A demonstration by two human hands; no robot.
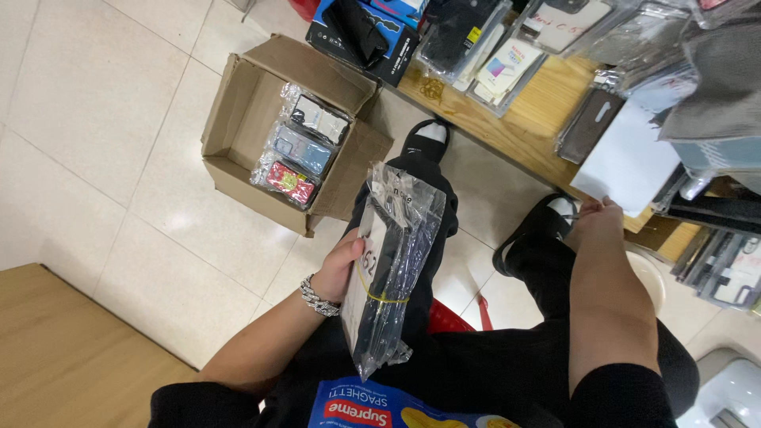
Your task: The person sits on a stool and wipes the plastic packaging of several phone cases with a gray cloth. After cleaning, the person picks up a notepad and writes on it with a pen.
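Left hand point(339, 268) grip pinches bagged cases point(388, 269) over open floor; right hand point(600, 215) grip unclear at shelf edge point(507, 143).

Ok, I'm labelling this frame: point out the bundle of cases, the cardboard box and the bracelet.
bundle point(390, 269): head view, middle of the clear wrapper.
box point(242, 107): head view, bare inner wall.
bracelet point(319, 296): head view, chain links on the left wrist.

Cardboard box point(246, 135), landmark: open top, far half bare inside; three bagged cases point(305, 150) filled the near-right half. Left of the box, tiled floor point(95, 119) lay open. Right of it, a bundle point(388, 277) in the left hand point(341, 265) and black-trousered legs blocked passage. Beyond-right, a crowded wooden shelf point(523, 131) barred reach.
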